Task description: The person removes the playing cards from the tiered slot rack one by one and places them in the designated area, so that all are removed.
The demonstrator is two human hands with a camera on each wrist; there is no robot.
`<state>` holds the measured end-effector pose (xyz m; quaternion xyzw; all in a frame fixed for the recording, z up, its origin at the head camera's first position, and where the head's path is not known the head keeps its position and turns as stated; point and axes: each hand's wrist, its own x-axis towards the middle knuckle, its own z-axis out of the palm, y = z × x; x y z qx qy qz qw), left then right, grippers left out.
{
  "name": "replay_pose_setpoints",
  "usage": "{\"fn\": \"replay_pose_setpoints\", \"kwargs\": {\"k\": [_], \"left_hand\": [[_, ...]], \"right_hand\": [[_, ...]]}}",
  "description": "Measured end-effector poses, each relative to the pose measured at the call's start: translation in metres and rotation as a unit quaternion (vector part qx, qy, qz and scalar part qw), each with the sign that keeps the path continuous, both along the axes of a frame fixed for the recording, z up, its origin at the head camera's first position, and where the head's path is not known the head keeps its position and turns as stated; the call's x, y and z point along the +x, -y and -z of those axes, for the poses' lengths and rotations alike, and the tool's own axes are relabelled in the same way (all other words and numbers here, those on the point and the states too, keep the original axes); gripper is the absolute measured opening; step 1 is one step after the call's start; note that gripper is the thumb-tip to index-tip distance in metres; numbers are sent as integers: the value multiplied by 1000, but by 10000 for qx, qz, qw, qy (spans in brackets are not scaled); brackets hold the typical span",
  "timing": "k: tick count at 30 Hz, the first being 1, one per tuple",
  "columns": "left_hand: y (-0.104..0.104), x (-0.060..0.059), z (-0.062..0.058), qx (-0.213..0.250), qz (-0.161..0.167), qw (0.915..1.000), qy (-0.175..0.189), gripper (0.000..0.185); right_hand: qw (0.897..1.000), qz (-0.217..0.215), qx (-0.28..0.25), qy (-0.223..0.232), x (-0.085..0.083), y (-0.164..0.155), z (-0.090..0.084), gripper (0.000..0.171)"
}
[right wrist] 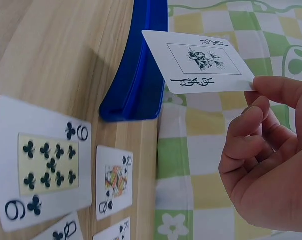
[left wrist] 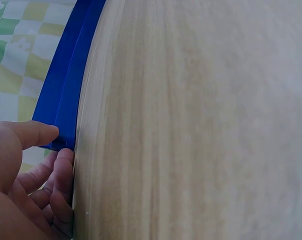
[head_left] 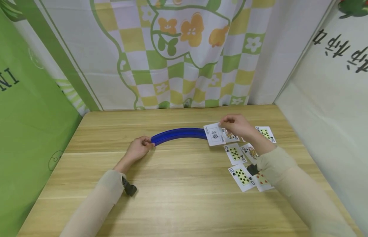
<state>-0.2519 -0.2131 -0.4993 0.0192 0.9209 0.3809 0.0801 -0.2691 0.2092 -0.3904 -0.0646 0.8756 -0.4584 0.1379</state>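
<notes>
A curved blue card holder [head_left: 179,132] lies on the wooden table. My left hand [head_left: 139,148] grips its left end; in the left wrist view the thumb [left wrist: 43,134] lies on top of that end and the other fingers curl by its edge. My right hand [head_left: 238,126] pinches a joker card [head_left: 214,134] by one corner. In the right wrist view the joker [right wrist: 203,62] is held above the holder's [right wrist: 133,107] right end, face toward the camera. Whether the card touches the holder I cannot tell.
Face-up cards lie on the right: a nine of clubs [head_left: 235,153], a queen of clubs [head_left: 249,152], a ten of spades [head_left: 241,177], a red-suited card [head_left: 263,182], a queen of spades [right wrist: 113,182] and several others. A checkered curtain [head_left: 189,82] hangs behind the table.
</notes>
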Motion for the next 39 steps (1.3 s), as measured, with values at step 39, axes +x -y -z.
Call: {"fn": "replay_pose_setpoints", "kwargs": {"k": [39], "left_hand": [[0,2,-2,-46,46,10000,-7,41]], "right_hand": [[9989,419,139,165,15,-99,5,35]]}}
